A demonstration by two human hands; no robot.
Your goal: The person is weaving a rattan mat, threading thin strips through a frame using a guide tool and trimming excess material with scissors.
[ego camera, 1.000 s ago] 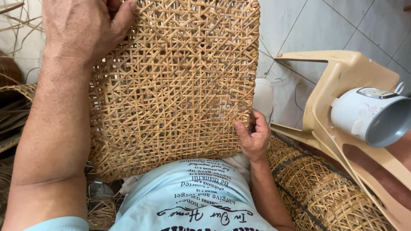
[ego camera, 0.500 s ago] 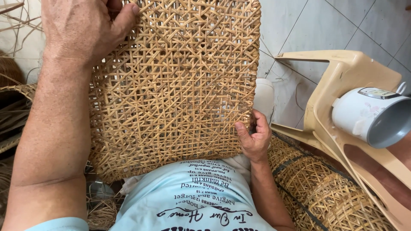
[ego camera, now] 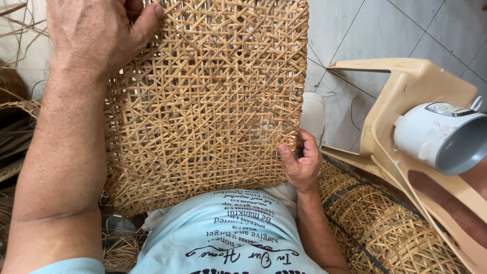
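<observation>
A large open-weave rattan panel [ego camera: 208,96] stands upright against my lap, filling the middle of the head view. My left hand [ego camera: 96,35] grips its upper left edge, thumb laid across the front of the weave. At the panel's lower right edge my right hand [ego camera: 300,162] pinches the weave between thumb and fingers. My light blue printed shirt [ego camera: 228,233] shows below the panel.
A beige plastic chair [ego camera: 406,91] stands at the right with a white mug [ego camera: 441,137] lying on it. A woven rattan roll [ego camera: 385,228] lies at the lower right. Loose rattan strands [ego camera: 15,127] pile up at the left. A white container [ego camera: 313,114] peeks from behind the panel. The floor is grey tile [ego camera: 365,30].
</observation>
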